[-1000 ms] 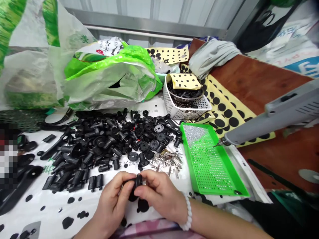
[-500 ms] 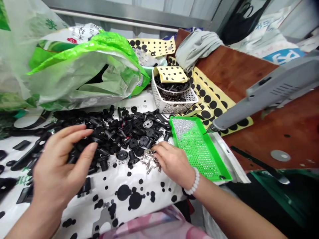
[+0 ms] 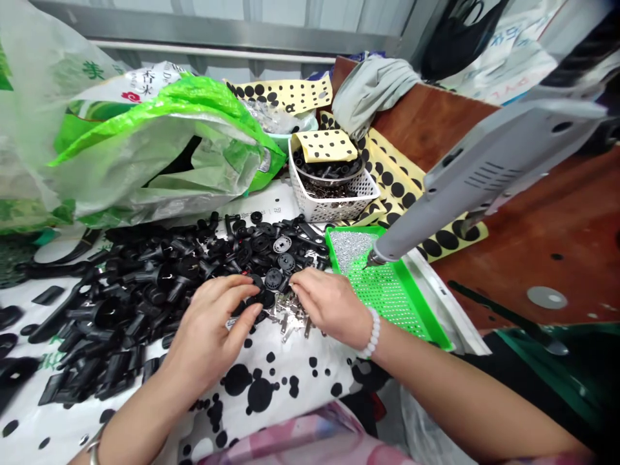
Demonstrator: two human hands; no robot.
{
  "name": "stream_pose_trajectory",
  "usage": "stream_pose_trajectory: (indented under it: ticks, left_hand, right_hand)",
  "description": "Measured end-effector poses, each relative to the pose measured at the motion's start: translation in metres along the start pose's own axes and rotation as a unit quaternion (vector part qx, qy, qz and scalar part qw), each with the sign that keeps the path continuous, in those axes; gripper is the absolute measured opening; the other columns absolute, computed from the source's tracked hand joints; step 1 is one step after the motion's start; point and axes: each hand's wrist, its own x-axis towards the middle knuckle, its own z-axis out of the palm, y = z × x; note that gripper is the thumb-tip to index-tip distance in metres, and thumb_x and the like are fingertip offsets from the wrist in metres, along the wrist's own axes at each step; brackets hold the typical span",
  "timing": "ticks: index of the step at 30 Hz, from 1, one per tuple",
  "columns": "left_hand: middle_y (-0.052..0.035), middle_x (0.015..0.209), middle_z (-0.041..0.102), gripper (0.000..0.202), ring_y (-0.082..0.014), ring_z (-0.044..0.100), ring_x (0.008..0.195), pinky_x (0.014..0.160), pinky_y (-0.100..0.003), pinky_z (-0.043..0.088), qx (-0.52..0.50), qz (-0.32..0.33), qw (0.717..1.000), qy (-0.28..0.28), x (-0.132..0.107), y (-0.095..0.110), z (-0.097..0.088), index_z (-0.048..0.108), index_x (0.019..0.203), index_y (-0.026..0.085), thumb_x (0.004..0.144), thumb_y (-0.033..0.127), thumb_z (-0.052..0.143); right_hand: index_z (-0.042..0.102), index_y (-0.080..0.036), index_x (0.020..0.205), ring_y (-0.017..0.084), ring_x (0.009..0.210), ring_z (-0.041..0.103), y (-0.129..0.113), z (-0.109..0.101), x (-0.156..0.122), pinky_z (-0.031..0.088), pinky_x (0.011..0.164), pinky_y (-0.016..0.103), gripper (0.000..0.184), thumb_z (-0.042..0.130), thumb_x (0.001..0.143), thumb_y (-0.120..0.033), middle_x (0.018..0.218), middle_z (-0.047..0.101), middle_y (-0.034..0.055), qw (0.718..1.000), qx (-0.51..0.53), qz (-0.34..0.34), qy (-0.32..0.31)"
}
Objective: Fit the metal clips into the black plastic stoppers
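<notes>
My left hand [image 3: 213,326] is over the front of a heap of black plastic parts [image 3: 179,271]. Its thumb and fingers are curved but apart, around a dark round part [image 3: 263,297]; whether they touch it I cannot tell. Close beside it, my right hand [image 3: 329,303], with a white bead bracelet [image 3: 372,332], is pinched shut above a small pile of silvery metal clips [image 3: 289,316]. A glint of metal shows at its fingertips. Black slotted discs [image 3: 274,279] lie just behind the two hands.
Right of my right hand lies a green tray [image 3: 426,323] of small metal bits. A grey electric screwdriver [image 3: 421,213] hangs over it, tip down. A white basket [image 3: 334,208] stands behind, and a green plastic bag [image 3: 217,97] slumps at the back left.
My left hand has moved right, from the left of the heap to beside my right hand. My right hand has shifted slightly left and up. The screwdriver appears further left over the tray.
</notes>
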Motion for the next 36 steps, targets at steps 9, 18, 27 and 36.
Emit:
stream_pose_trajectory:
  ticks: [9,18,27,36]
  left_hand:
    - [-0.0021,0.091,0.068,0.016,-0.0155,0.063,0.082,0.075,-0.026,0.050,-0.199,-0.138,0.964,-0.110,-0.005,0.030,0.019,0.060,0.098,0.021,0.085,0.029,0.054]
    - [-0.0011,0.076,0.066,0.015,-0.0148,0.061,0.068,0.063,-0.024,0.050,-0.203,-0.175,0.960,-0.081,-0.009,0.038,0.025,0.061,0.090,0.019,0.081,0.030,0.059]
    - [-0.0003,0.067,0.064,0.011,-0.0131,0.060,0.061,0.057,-0.022,0.049,-0.301,-0.288,0.909,-0.005,-0.011,0.043,0.033,0.060,0.077,0.017,0.079,0.028,0.058]
    - [0.0010,0.062,0.064,0.013,-0.0108,0.059,0.058,0.059,-0.021,0.050,-0.468,-0.333,0.819,0.008,0.001,0.048,0.035,0.058,0.077,0.016,0.077,0.028,0.064]
  right_hand:
    - [0.044,-0.018,0.090,0.005,0.041,0.054,-0.016,0.015,-0.026,0.039,0.039,0.016,0.012,0.038,0.091,-0.028,0.069,0.054,-0.0048,0.846,0.515,0.133,-0.010]
    - [0.051,-0.017,0.085,0.011,0.049,0.048,-0.026,0.021,-0.044,0.034,0.048,0.023,0.011,0.040,0.087,-0.020,0.058,0.050,-0.0037,0.944,0.325,0.057,0.006]
    - [0.057,-0.018,0.097,0.011,0.061,0.056,-0.024,0.035,-0.055,0.046,0.055,0.022,0.016,0.050,0.086,-0.026,0.076,0.060,0.0013,0.851,0.509,0.126,0.033]
    - [0.061,-0.016,0.081,0.010,0.050,0.059,-0.022,0.035,-0.057,0.048,0.048,0.020,0.015,0.057,0.083,-0.030,0.066,0.064,0.0002,0.777,0.589,0.194,0.106]
